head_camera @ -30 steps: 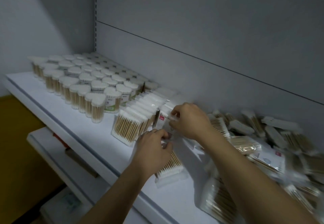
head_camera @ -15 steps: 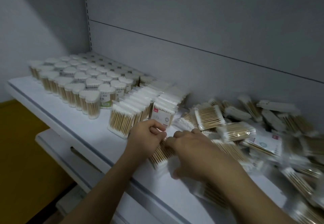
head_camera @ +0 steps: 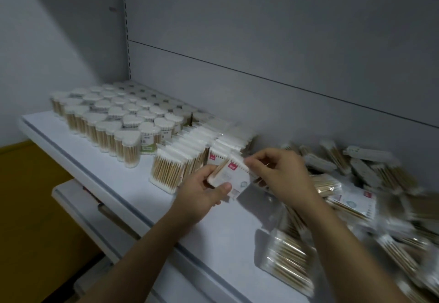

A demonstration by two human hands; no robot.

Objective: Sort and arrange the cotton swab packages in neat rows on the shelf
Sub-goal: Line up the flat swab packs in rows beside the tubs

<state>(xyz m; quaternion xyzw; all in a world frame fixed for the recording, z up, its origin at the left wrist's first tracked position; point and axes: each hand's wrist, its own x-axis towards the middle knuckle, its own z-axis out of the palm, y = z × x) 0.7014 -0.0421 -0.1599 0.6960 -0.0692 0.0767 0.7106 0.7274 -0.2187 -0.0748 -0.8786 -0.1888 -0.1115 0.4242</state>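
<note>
Here the left hand (head_camera: 202,193) grips a flat swab pack (head_camera: 237,178) from below, thumb across its printed face, while the right hand (head_camera: 282,174) pinches the pack's upper edge. The pack is held low over the shelf (head_camera: 104,162), directly in front of the second upright row (head_camera: 228,144).

The step, I judge, is standing this pack at the head of that row. To do it well, keep the red-tabbed face forward like the pack behind it. Set the bottom edge down square and press it back until it touches its neighbour.

Room is fair: a bare strip of shelf runs from the rows to the front lip, so the pack can come down without nudging the first row (head_camera: 175,167) beside it. To the right, the loose pile (head_camera: 356,184) crowds in beneath the right wrist. One pack (head_camera: 287,262) lies near the lip, where a sweeping forearm could knock it off. The tubs (head_camera: 114,124) on the left stand well apart.
</note>
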